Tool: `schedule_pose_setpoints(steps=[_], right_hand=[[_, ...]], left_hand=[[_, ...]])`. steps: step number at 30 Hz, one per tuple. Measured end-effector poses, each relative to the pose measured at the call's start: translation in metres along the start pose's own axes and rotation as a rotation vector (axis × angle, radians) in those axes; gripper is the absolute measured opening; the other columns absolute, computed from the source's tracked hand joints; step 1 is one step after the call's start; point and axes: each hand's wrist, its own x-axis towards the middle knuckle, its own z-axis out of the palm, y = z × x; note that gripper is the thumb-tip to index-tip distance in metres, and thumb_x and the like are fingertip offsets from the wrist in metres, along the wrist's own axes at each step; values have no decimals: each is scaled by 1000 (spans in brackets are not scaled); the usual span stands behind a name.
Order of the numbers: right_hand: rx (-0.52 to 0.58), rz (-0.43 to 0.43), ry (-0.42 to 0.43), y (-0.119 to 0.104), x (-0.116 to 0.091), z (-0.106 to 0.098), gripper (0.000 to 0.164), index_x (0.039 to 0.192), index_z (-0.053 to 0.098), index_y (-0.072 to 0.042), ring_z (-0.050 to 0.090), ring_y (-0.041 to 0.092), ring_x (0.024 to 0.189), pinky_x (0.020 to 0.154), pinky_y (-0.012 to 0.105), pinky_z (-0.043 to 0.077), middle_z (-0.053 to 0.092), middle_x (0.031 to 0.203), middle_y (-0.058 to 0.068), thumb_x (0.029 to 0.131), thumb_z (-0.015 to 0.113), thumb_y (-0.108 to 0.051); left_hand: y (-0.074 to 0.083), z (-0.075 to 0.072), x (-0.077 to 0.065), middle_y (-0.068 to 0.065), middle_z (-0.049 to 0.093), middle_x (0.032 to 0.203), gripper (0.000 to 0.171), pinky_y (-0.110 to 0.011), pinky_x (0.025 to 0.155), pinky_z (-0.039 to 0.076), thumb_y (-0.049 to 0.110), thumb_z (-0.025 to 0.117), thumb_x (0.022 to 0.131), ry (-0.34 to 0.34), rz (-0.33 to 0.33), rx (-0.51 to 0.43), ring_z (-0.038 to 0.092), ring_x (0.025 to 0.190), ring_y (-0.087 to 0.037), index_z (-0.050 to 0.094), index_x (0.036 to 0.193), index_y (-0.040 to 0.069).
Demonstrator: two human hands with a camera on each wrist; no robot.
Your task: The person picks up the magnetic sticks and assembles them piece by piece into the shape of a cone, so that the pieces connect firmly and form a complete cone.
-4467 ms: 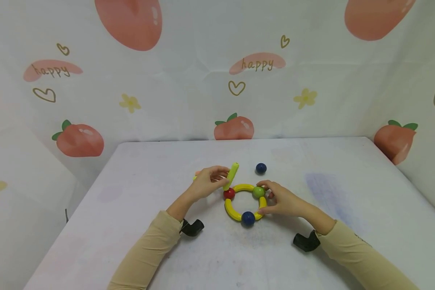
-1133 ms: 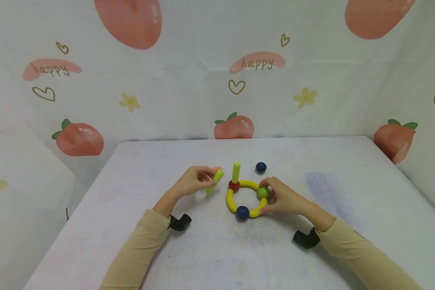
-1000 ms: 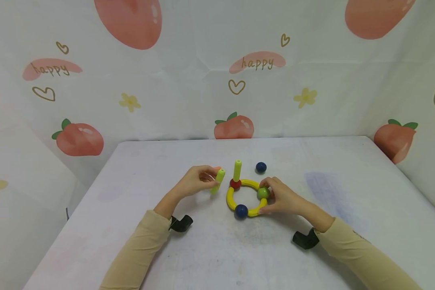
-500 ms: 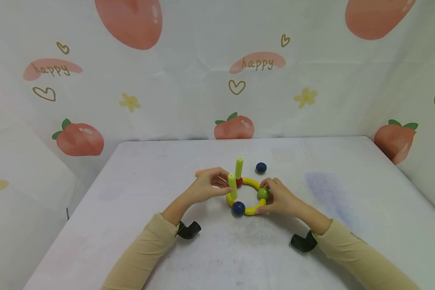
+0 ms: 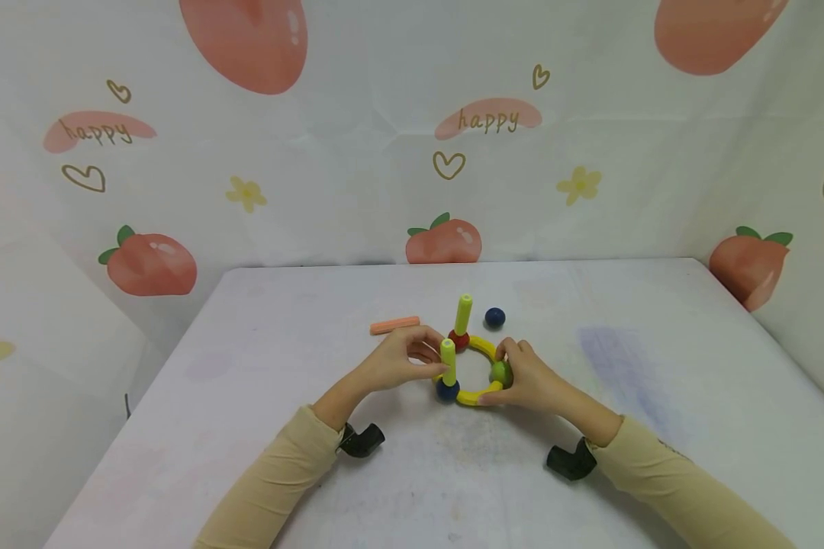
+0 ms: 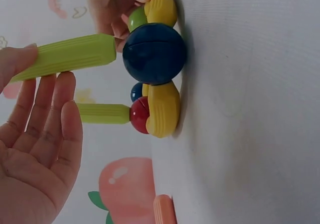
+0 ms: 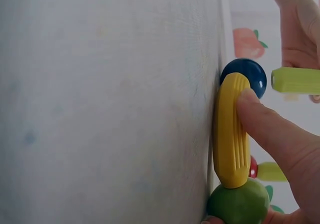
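My left hand (image 5: 401,360) pinches a lime-green building stick (image 6: 75,56) between thumb and fingers. The stick points down at the dark blue ball (image 6: 155,54) of a ring, and the right wrist view shows a narrow gap between them. Curved yellow sticks (image 7: 232,134) join the blue, red and green balls of this ring, which lies flat on the table. A second lime-green stick (image 5: 463,314) stands upright on the red ball (image 5: 459,340). My right hand (image 5: 539,385) holds the ring's right side, thumb on a yellow stick, fingers round the green ball (image 5: 500,374).
A loose dark blue ball (image 5: 495,318) rests behind the ring on the white table (image 5: 453,488). Behind the left hand lies an orange stick (image 5: 394,325). A fruit-print cloth (image 5: 357,191) hangs along the table's back edge.
The first green stick was put on the red ball. My left hand took up another green stick and brought it right, over the blue ball. The ring has turned clockwise under my right hand.
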Motion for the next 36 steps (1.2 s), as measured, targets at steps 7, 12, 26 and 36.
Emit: schedule_pose_setpoints(steps=[7,12,26,36], right_hand=[[-6,-2,-11,0,0,0,69,106,41,-2,42,20,76,62,26,36,41,91,14,67,81,-43],[13,-82,-68,8,1,-7,58,105,44,-4,42,18,76,63,25,37,45,90,12,73,78,-38],[109,-183,-279,17,-5,-27,42,112,51,-5,57,12,76,68,22,48,62,95,10,80,72,-23],[147,-273,-372,17,-11,-27,32,112,53,-7,56,5,72,68,20,47,61,82,-1,87,65,-20]], left_hand=[[-2,1,0,-16,62,102,27,-22,81,53,7,71,80,2,-8,27,66,90,-18,60,105,0],[-2,0,1,-16,63,101,28,-22,81,53,7,70,81,10,2,38,65,91,-18,60,106,0],[-8,-8,2,-14,64,107,28,-24,84,52,9,67,85,98,0,155,64,95,-23,60,111,3],[-12,-10,8,-14,65,106,28,-26,85,52,12,66,86,151,3,175,65,94,-23,61,112,3]])
